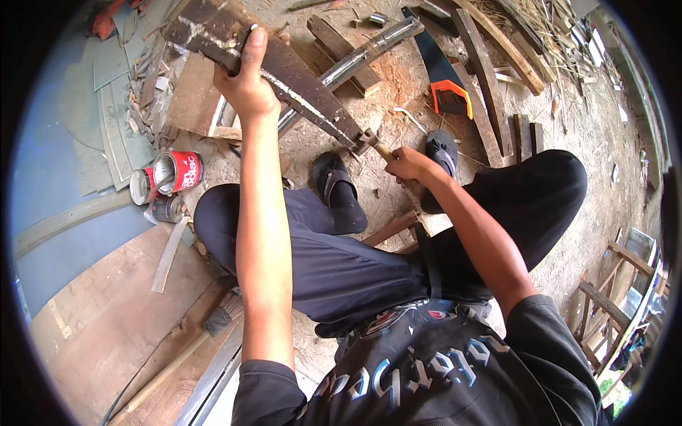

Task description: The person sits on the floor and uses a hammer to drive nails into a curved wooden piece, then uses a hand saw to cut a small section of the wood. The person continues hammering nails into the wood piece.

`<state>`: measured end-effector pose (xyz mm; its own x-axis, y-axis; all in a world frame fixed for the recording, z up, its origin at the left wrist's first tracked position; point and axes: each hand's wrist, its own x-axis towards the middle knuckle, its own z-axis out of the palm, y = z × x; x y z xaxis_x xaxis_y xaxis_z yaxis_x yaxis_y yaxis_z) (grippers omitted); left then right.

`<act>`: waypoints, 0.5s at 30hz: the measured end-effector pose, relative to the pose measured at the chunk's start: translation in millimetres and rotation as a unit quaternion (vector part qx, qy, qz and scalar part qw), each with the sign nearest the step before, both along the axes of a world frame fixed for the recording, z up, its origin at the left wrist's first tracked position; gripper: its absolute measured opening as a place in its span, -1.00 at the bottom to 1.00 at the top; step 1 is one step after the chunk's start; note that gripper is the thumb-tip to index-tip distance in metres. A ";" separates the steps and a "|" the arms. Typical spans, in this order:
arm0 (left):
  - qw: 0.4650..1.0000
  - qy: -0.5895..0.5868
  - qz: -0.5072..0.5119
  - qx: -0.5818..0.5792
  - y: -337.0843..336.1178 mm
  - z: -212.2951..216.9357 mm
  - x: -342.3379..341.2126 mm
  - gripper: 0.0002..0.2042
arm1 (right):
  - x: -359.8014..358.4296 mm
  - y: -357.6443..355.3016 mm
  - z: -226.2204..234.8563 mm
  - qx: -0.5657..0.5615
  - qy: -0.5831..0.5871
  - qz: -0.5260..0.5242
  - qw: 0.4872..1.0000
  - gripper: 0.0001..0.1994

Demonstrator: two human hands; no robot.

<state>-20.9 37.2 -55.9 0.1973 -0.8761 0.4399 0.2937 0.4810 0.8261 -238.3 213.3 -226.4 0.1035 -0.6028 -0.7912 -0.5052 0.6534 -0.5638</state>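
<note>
My left hand grips a dark brown wooden board near its upper end, with the thumb laid over the top. White streaks run along the board's edge, and it slants down toward the right. In my right hand is a hammer with a light wooden handle, the fingers closed around it. The hammer's dark head is right at the board's lower end; whether it touches the wood I cannot tell. Below the board are my dark shoes, one on each side of the hammer.
A handsaw with an orange and black handle lies ahead, beside a metal bar and several wood strips. Opened red cans stand at the left near a plywood sheet. A wooden frame is at the far right.
</note>
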 end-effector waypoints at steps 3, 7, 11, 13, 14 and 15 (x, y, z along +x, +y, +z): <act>0.999 -0.010 -0.020 -0.023 4.1 -0.4 -16.3 -0.64 | -5.6 -21.9 8.5 0.064 0.037 0.097 0.993 -0.74; 0.997 -0.023 -0.061 -0.040 13.8 7.5 -29.7 -0.66 | -16.8 -53.1 7.6 0.063 0.064 0.197 0.976 -0.74; 0.996 -0.013 -0.082 -0.033 22.2 9.9 -33.6 -0.67 | -21.7 -70.6 3.3 0.127 0.040 0.211 0.968 -0.74; 0.997 -0.020 -0.069 -0.019 23.6 10.8 -36.4 -0.69 | -20.1 -70.0 4.1 0.131 0.048 0.193 0.971 -0.74; 0.997 -0.017 -0.068 -0.023 23.7 11.2 -39.1 -0.69 | -18.9 -66.1 5.3 0.125 0.048 0.165 0.977 -0.76; 0.998 -0.018 -0.057 -0.025 24.0 11.9 -41.7 -0.70 | -17.6 -63.7 7.6 0.108 0.044 0.151 0.982 -0.75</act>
